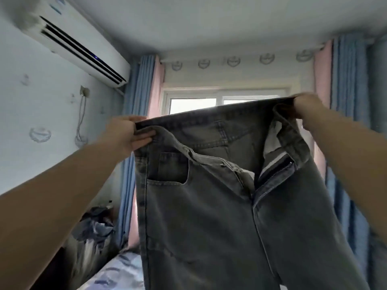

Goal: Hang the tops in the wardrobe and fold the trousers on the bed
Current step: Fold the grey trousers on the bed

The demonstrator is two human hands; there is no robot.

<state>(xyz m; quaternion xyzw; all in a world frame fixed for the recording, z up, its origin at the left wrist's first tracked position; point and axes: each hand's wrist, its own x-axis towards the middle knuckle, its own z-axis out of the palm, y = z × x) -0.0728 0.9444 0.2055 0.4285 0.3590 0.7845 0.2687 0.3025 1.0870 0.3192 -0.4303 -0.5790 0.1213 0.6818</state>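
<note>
A pair of grey jeans [209, 206] hangs in the air in front of me, front side facing me, fly unzipped and waistband spread wide. My left hand [127, 132] grips the waistband at its left end. At the right end my right hand [307, 107] grips the waistband, held a little higher. The legs drop out of view below. The bed [123, 271] with a blue patterned sheet shows at the bottom left, under the jeans.
A heap of dark clothes [94, 229] lies at the bed's far left. Behind the jeans are a window [192, 103] and blue and pink curtains [144, 88]. An air conditioner [77, 45] hangs on the left wall.
</note>
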